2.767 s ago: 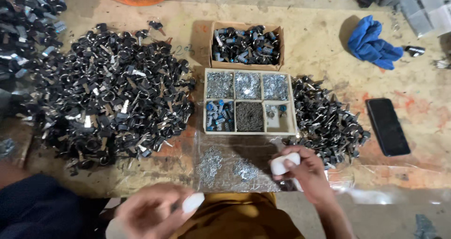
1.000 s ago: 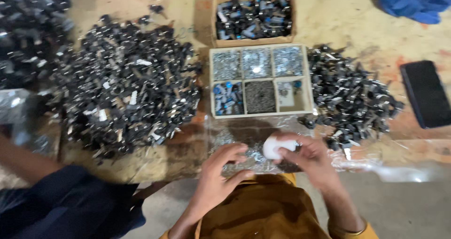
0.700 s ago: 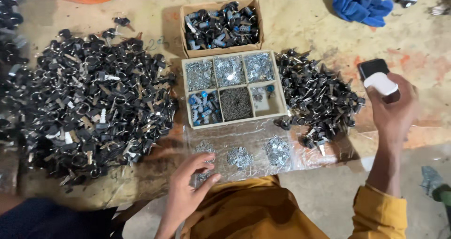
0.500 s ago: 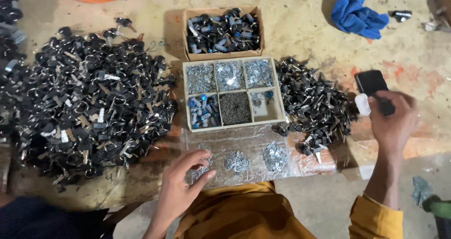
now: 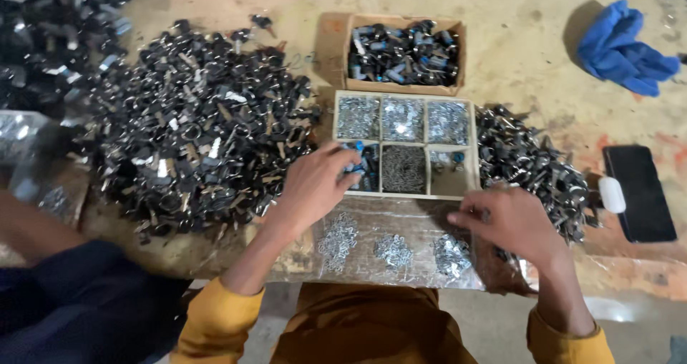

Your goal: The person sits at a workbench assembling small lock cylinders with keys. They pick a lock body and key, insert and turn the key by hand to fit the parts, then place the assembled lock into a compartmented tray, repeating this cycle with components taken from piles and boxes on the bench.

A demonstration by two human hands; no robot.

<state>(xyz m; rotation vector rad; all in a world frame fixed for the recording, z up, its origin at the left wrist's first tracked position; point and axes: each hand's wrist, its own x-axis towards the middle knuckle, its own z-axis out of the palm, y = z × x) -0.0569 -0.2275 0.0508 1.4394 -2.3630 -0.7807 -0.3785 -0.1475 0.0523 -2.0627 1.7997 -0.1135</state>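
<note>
My left hand [image 5: 311, 189] reaches over the plastic sheet [image 5: 372, 224] into the lower-left compartment of a divided wooden tray [image 5: 404, 192]. Its fingertips rest on the small blue parts [image 5: 365, 165] there, and whether they pinch one is hidden. My right hand [image 5: 512, 224] lies palm down on the right end of the sheet with fingers curled and nothing visible in it. It sits beside a pile of black metal parts [image 5: 529, 167]. Three small heaps of silvery clips [image 5: 393, 249] lie on the sheet between my hands.
A big heap of black parts [image 5: 193, 128] lies at the left. A cardboard box of dark parts [image 5: 404, 53] stands behind the tray. At the right are a black phone [image 5: 639, 192] with a small white case [image 5: 612, 194] beside it, and a blue cloth [image 5: 626, 49]. Another person's dark sleeve [image 5: 79, 299] is at the lower left.
My right hand carried the white case to the phone, left it there and came back to the sheet. My left hand moved from the sheet up into the tray's blue-parts compartment.
</note>
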